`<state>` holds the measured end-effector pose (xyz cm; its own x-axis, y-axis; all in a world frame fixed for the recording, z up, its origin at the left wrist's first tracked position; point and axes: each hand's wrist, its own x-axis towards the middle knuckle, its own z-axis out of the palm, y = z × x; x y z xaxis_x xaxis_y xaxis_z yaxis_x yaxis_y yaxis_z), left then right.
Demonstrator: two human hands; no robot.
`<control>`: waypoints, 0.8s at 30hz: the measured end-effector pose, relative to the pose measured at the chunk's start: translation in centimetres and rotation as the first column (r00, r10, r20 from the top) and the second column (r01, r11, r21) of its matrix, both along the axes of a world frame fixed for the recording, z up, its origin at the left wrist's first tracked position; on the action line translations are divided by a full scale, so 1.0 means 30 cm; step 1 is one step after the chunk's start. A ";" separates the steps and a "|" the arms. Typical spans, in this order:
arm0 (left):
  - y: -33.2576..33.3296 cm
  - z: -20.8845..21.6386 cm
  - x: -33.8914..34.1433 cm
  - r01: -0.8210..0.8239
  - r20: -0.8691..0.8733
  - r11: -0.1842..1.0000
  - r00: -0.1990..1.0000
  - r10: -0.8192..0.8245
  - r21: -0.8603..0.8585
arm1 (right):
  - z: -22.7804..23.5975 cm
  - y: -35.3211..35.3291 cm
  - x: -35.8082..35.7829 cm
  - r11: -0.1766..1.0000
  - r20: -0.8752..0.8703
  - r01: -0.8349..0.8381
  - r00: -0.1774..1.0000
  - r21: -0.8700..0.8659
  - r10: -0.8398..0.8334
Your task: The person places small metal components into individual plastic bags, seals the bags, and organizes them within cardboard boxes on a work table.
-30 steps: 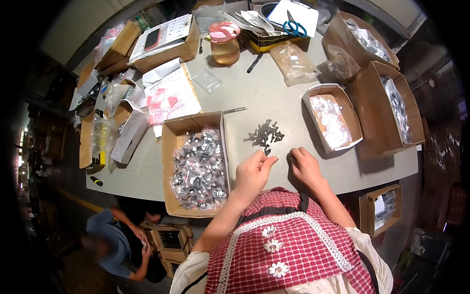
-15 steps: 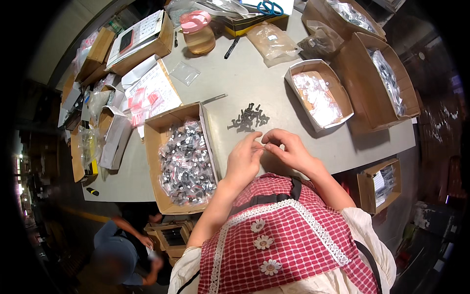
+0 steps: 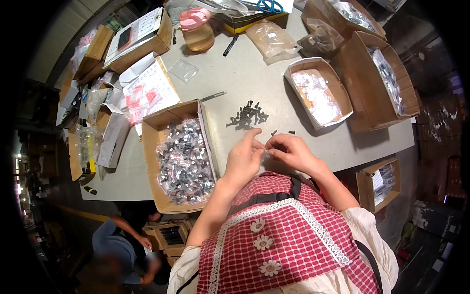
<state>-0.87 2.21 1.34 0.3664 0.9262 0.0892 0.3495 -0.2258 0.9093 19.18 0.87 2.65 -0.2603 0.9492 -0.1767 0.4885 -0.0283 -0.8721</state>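
Note:
My left hand point(image 3: 244, 158) and my right hand point(image 3: 293, 153) meet at the near edge of the table. Between their fingertips is a small clear plastic bag point(image 3: 266, 154), mostly hidden by the fingers. Both hands are closed on it in a pinch. Just beyond my left fingertips lies a loose pile of black screws point(image 3: 248, 114). One single screw point(image 3: 273, 133) and another screw point(image 3: 292, 132) lie apart from the pile, just past my right hand. To the left, a cardboard box point(image 3: 151, 147) holds many small filled bags point(image 3: 185, 164).
A carton tray point(image 3: 345, 116) of small clear bags stands at right, beside larger boxes point(image 3: 364, 98). A pen point(image 3: 213, 96), an empty clear bag point(image 3: 184, 70), papers point(image 3: 155, 83) and a pink-lidded jug point(image 3: 198, 36) lie beyond. Another person point(image 3: 117, 245) is at lower left.
Two screws now show apart from the pile, beside my right hand, where the hand was covering before. My right fingers have shifted slightly, and more of the clear bag shows.

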 end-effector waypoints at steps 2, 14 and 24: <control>0.002 0.001 -0.001 0.010 0.001 1.000 1.000 -0.010 0.020 | -0.006 0.000 0.001 0.999 0.003 -0.029 1.000 0.017 0.029; 0.022 -0.003 -0.001 -0.207 -0.040 0.931 0.973 0.229 0.300 | 0.009 0.000 -0.010 1.000 -0.048 -0.016 0.999 -0.010 0.016; 0.004 0.010 -0.012 -0.016 0.080 0.981 0.996 0.032 -0.192 | 0.013 -0.016 -0.024 0.962 -0.447 -0.028 0.889 -0.271 -0.100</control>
<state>-1.21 2.33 1.65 0.3429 0.9374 -0.0611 0.2749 -0.0379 0.9607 18.45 0.40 3.05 -0.3388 0.8944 -0.2919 0.0362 -0.2976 -0.9540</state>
